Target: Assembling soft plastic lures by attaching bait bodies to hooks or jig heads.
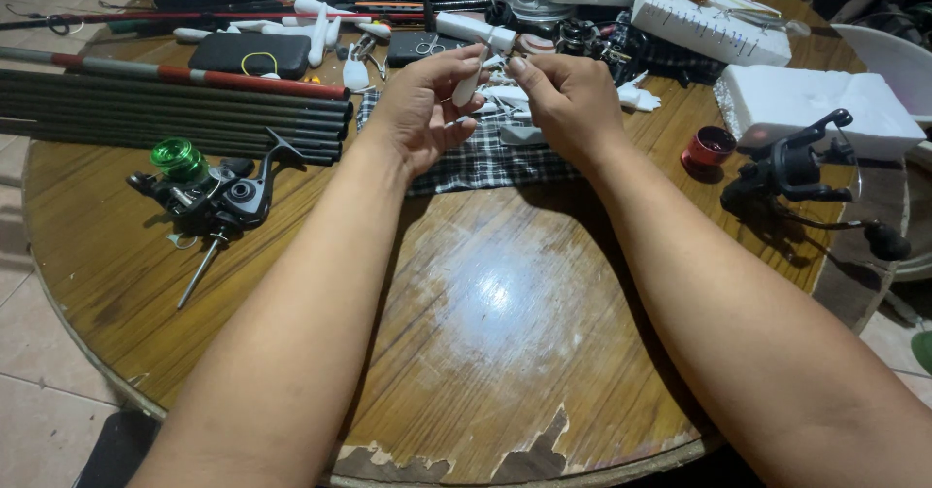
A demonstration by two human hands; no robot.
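Observation:
Both my hands meet over the far middle of a round wooden table [485,313]. My left hand [419,109] pinches a slim white stick-shaped piece [468,85] between thumb and fingers, held tilted. My right hand [563,100] is closed at its fingertips right beside the top of that piece; what it holds is too small to tell. Under the hands lies a dark plaid cloth [485,163] with small white bits on it.
A black spinning reel with a green spool [209,192] lies left; another black reel [801,172] lies right, by a red spool [709,146]. Dark rod sections [165,109] lie far left. White foam blocks [815,104], black cases and white pieces crowd the back edge.

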